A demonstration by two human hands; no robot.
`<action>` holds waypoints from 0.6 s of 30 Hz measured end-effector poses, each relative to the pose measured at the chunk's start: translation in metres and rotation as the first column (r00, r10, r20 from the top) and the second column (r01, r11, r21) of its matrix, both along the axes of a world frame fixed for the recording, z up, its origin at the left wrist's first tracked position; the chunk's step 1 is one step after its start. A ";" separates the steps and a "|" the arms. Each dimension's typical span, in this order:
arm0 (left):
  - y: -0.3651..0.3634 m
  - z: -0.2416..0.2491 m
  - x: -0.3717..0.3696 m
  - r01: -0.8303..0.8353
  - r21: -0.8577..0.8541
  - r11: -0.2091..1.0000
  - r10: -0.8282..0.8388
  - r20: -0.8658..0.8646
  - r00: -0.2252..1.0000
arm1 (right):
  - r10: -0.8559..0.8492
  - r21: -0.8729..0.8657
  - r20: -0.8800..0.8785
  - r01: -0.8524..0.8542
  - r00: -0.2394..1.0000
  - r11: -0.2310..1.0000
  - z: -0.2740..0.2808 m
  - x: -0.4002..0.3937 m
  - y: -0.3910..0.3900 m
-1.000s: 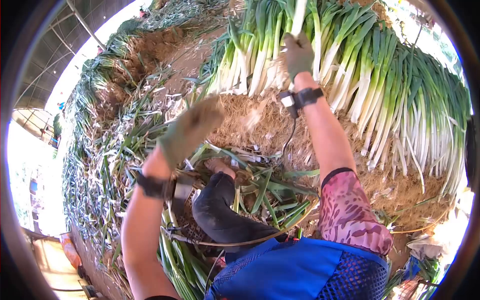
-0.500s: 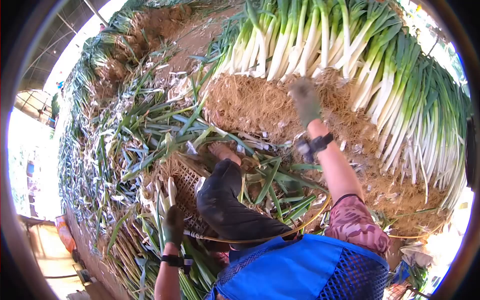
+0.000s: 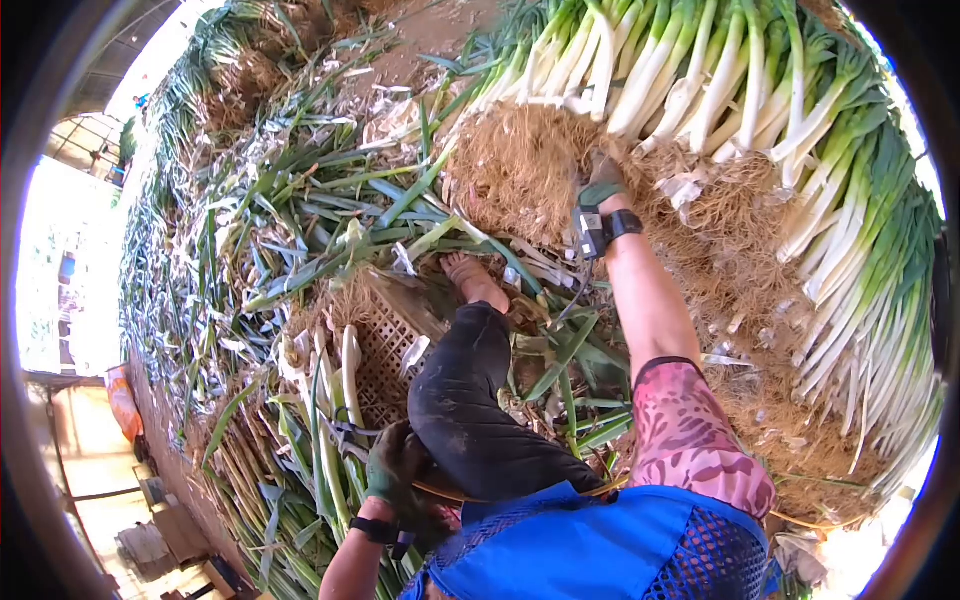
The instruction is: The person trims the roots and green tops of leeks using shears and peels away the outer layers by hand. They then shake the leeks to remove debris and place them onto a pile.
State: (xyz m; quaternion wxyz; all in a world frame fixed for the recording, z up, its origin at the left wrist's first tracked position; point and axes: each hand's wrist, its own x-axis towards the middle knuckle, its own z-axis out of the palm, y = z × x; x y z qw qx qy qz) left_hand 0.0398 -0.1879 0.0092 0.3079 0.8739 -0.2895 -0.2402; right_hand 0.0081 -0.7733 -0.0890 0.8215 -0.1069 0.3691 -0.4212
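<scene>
My left hand (image 3: 392,462), in a dark glove, is low beside my bent knee, its fingers curled around what looks like a hose nozzle (image 3: 348,428), a thin grey piece sticking out to the left. A yellow hose (image 3: 440,490) runs from near this hand across my lap. White leek stalks (image 3: 350,375) lie just beyond it. My right hand (image 3: 606,178), gloved, reaches into the brown roots (image 3: 530,170) of the big row of leeks (image 3: 690,75). Its fingertips blur into the roots, so their grip is hidden.
A woven basket (image 3: 385,360) stands by my bare foot (image 3: 470,275). Cut leaves and peelings (image 3: 300,220) cover the ground to the left. More leeks (image 3: 870,270) curve round the right side. An orange sack (image 3: 124,403) is at the far left.
My left hand has moved right from beside the leek stalks to the hose by my knee. My right hand has shifted slightly at the roots, and the view has turned.
</scene>
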 end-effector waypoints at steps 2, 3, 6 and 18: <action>0.006 -0.004 0.003 0.010 0.044 0.999 -0.009 -0.028 1.000 | 0.034 -0.045 -0.115 -0.040 0.993 0.998 0.051 -0.004 0.011; 0.011 -0.007 0.006 0.015 0.075 0.997 -0.013 -0.030 0.999 | 0.066 0.059 -0.007 -0.066 0.998 0.996 0.047 -0.002 -0.002; 0.021 -0.019 0.015 0.000 0.112 0.994 -0.001 0.015 1.000 | 0.086 0.262 -0.023 -0.076 0.996 0.962 0.065 0.014 -0.037; 0.089 0.015 0.066 -0.329 -0.048 0.943 0.300 0.551 0.779 | 0.536 -0.050 -0.462 -0.624 0.706 0.780 0.078 -0.095 0.049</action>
